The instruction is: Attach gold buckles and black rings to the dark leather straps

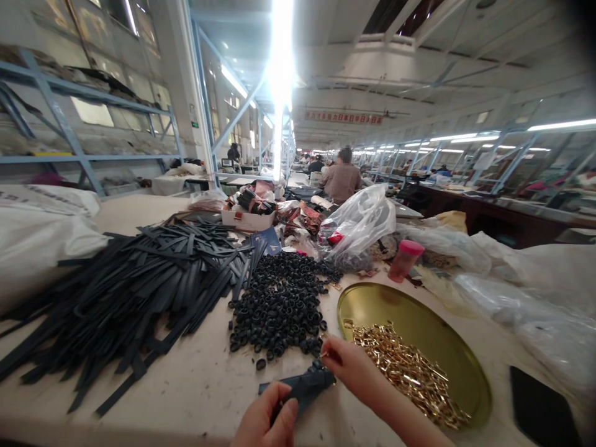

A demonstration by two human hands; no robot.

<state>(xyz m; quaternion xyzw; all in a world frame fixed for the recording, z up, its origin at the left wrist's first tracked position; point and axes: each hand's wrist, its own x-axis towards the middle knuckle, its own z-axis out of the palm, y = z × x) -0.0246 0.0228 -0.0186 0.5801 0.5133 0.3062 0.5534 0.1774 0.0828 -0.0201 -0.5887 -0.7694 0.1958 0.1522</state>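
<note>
At the front of the table my left hand is closed around some dark straps, which lie flat and point to the right. My right hand has its fingertips pinched just above the far end of these straps; what is between them is too small to make out. Just beyond both hands spreads a heap of small black strap loops. Gold metal buckle pieces lie piled on a round gold tray, beside my right forearm.
A big pile of dark straps covers the left of the table. Further back are a white box, a clear plastic bag and a pink-lidded jar. A black flat object lies at right. A person sits ahead.
</note>
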